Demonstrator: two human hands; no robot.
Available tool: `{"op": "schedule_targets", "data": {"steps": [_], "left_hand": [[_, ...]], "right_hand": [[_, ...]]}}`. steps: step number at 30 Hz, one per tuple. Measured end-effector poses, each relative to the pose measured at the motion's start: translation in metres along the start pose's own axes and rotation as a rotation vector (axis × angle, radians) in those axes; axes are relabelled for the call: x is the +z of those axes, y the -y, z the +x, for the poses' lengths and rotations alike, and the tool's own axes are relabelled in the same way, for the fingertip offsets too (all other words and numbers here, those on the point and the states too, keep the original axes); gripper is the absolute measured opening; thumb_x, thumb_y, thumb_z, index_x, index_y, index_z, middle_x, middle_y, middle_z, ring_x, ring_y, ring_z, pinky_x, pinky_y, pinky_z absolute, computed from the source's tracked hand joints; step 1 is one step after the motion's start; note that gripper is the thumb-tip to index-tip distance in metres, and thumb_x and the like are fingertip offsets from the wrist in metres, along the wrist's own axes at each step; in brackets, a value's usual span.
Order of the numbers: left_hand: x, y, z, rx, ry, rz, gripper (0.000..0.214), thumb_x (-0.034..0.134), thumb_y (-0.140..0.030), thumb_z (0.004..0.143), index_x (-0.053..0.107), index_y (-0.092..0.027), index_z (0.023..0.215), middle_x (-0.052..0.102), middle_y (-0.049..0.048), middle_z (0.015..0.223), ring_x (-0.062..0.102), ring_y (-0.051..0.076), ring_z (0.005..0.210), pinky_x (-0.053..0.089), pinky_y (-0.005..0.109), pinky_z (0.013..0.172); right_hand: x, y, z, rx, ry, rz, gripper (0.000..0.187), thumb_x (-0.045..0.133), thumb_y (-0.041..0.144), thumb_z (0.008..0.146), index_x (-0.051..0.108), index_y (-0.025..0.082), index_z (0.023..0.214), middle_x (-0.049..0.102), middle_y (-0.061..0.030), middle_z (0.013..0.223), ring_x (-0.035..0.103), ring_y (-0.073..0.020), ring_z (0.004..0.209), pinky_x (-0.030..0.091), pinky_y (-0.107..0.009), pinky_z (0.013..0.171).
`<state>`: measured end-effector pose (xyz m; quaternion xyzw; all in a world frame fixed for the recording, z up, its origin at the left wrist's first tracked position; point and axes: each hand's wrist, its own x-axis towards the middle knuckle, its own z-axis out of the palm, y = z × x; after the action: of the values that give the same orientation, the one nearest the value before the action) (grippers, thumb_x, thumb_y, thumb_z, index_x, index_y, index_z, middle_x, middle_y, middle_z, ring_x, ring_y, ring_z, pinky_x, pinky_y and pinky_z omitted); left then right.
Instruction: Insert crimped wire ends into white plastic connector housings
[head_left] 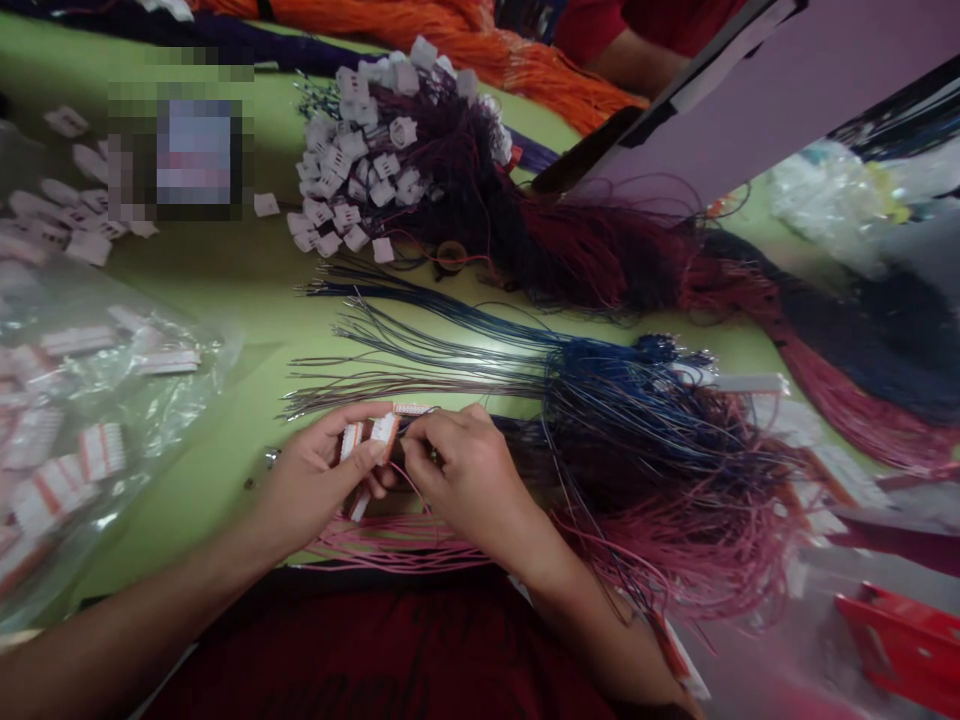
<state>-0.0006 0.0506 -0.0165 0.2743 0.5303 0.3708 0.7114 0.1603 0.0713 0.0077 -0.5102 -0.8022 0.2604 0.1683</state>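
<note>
My left hand [330, 470] is closed around several white-and-orange wire connectors [385, 436], one pinched between thumb and fingers. My right hand [457, 460] is beside it, fingertips pinched together at the connector's right side. A thin pink wire [411, 478] runs from near the connectors under the right hand; a dark wire shows near the right fingertips. What exactly the right fingertips hold is hidden. Behind the hands lie blue wires [465, 325] with metal ends pointing left. Pink wires [375, 548] lie in front, close to the person's body.
A clear plastic bag [150, 410] of connectors is at left. Smaller white connectors [341, 165] on dark red wires are heaped behind, near a pixelated patch [195, 150]. Orange wires [480, 50] lie at the back, and a purple panel [735, 110] stands at right. Another person's arm [637, 55] shows beyond.
</note>
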Motion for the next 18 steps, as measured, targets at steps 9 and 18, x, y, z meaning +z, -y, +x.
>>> {"op": "schedule_targets", "data": {"steps": [9, 18], "left_hand": [[0.000, -0.001, 0.003, 0.028, -0.051, 0.031, 0.039, 0.069, -0.029, 0.072, 0.058, -0.015, 0.106, 0.066, -0.0032, 0.058, 0.061, 0.011, 0.050, 0.050, 0.020, 0.048], [0.000, -0.005, 0.002, 0.027, -0.055, 0.025, 0.037, 0.070, -0.028, 0.071, 0.058, -0.015, 0.104, 0.067, -0.0034, 0.059, 0.062, 0.011, 0.051, 0.051, 0.020, 0.049]], "right_hand": [[0.011, 0.001, 0.001, 0.064, 0.015, 0.125, 0.020, 0.050, 0.013, 0.086, 0.056, 0.017, 0.067, 0.062, 0.0011, 0.065, 0.050, -0.0106, 0.060, 0.033, -0.025, 0.067], [0.014, 0.001, 0.002, 0.053, -0.022, 0.155, 0.020, 0.047, 0.016, 0.089, 0.059, 0.017, 0.073, 0.064, -0.0004, 0.068, 0.053, -0.0113, 0.062, 0.036, -0.025, 0.067]]}}
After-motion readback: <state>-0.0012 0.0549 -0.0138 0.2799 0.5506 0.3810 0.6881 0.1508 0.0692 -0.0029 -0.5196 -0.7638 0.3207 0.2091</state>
